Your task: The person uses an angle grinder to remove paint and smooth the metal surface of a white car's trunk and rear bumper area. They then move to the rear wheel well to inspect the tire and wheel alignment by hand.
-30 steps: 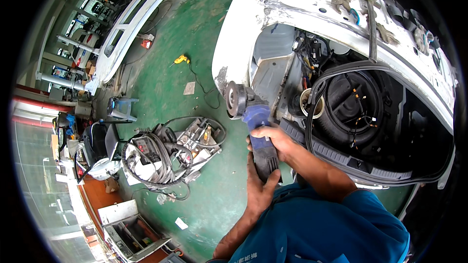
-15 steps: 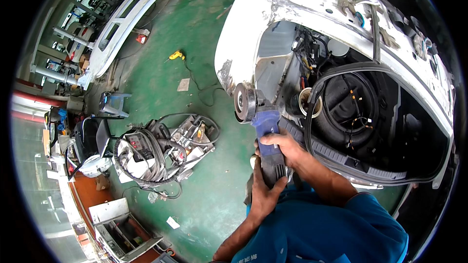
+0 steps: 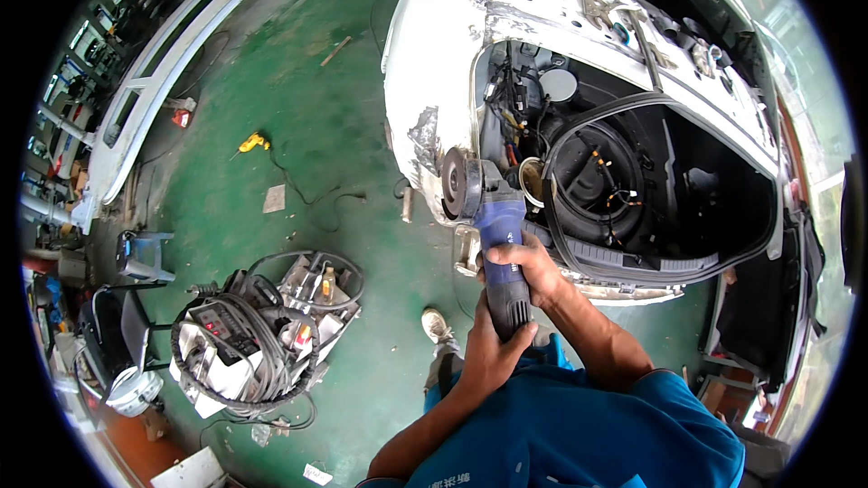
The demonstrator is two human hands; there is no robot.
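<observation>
Both my hands hold an angle grinder (image 3: 503, 228) with a blue and black body, pointing away from me. My left hand (image 3: 495, 352) wraps round its black rear end. Further forward, my right hand (image 3: 532, 267) grips the blue middle part, thumb across the top. The grinder's disc and guard (image 3: 461, 183) appear in front of the rear corner of a white car body (image 3: 434, 63); whether they touch cannot be told. Scraped bare patches (image 3: 423, 131) show on the white panel. The open boot has a black rubber seal (image 3: 553, 149) hanging loose and wiring inside.
A welding machine with coiled cables (image 3: 249, 334) stands on the green floor (image 3: 362, 380) at left. Beyond it lies a yellow drill (image 3: 254, 142) with its cord. A blue stool (image 3: 145, 255) is at far left. A white pail (image 3: 134, 390) sits below it.
My view has shifted right, so the car and the floor items appear further left. My foot now shows below the car corner. Both hands keep the same hold on the grinder.
</observation>
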